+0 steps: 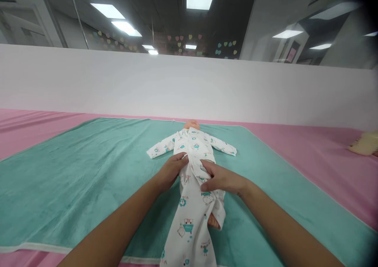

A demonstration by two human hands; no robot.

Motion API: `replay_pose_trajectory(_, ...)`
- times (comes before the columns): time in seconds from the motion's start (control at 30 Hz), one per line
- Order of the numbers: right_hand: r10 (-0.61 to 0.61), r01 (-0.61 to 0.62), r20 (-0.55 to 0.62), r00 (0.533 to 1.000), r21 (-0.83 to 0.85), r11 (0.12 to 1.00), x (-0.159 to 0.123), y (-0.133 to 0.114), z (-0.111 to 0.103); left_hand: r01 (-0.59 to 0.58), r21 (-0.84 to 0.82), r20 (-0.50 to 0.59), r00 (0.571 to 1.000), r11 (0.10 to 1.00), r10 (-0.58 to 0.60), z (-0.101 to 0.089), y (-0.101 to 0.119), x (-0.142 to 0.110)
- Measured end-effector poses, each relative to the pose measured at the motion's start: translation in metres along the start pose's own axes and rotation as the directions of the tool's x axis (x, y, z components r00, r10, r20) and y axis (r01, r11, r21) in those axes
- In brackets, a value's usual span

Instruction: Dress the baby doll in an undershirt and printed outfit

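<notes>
A baby doll lies on its back in front of me, its head at the far end. It wears a white baby romper with teal and pink animal prints, both sleeves spread out sideways. My left hand is closed on the cloth at the waist, thumb and fingers pinching its left edge. On the other side, my right hand grips the bunched front cloth between thumb and forefinger. One leg of the romper stretches flat toward me. The doll's foot shows at the other leg's opening.
A teal blanket with a white border lies under the doll, over a pink cloth. Behind stands a low white wall, with glass above it. A pale yellow item lies at the far right.
</notes>
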State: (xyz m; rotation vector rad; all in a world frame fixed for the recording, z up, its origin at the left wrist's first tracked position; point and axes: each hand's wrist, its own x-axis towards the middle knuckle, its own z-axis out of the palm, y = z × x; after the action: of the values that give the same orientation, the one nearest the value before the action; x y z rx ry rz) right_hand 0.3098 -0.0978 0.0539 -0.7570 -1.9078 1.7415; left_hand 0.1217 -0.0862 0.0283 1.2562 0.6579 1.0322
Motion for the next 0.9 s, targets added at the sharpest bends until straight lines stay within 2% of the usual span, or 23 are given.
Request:
replay_pose_trajectory(0.1,0.040,-0.046,-0.044,0.998,-0.142,0.989,0.002,-0.002,0.001,0.038,0.000,0.068,0.997,0.999,-0.038,-0.003,0.006,-0.001)
replay_pose_trajectory(0.17,0.018,-0.035,-0.104,0.994,-0.163,0.986,0.003,0.000,0.002,0.077,0.100,0.143,0.985,0.992,-0.091,-0.006,0.014,-0.004)
replay_pose_trajectory(0.27,-0.014,-0.002,-0.237,0.971,-0.065,0.998,0.004,0.008,0.001,0.114,0.357,0.252,0.944,0.927,-0.213,-0.008,0.025,-0.009)
replay_pose_trajectory(0.37,0.040,-0.019,-0.286,0.957,0.077,0.997,0.006,0.018,0.000,0.112,0.489,0.251,0.932,0.865,-0.262,-0.005,0.029,-0.011)
replay_pose_trajectory(0.43,0.062,-0.024,-0.297,0.953,0.128,0.991,0.006,0.021,0.000,0.107,0.460,0.221,0.948,0.881,-0.231,-0.003,0.028,-0.012)
replay_pose_trajectory(0.53,0.025,0.017,-0.307,0.951,0.134,0.991,0.006,0.017,0.001,0.116,0.257,0.188,0.968,0.960,-0.167,0.000,0.022,-0.012)
replay_pose_trajectory(0.63,0.000,0.003,-0.230,0.973,0.012,1.000,0.004,0.009,0.003,0.132,0.036,0.161,0.978,0.991,-0.136,0.001,0.016,-0.011)
replay_pose_trajectory(0.7,0.024,-0.043,-0.172,0.985,-0.105,0.994,0.003,0.007,0.004,0.133,-0.029,0.141,0.982,0.991,-0.127,0.002,0.013,-0.010)
replay_pose_trajectory(0.8,0.023,-0.043,-0.200,0.979,-0.092,0.995,0.003,0.010,0.006,0.146,0.001,0.119,0.982,0.989,-0.145,0.004,0.012,-0.009)
replay_pose_trajectory(0.9,-0.007,0.041,-0.289,0.957,0.113,0.993,0.004,0.017,0.007,0.122,0.247,0.147,0.976,0.961,-0.161,0.006,0.018,-0.010)
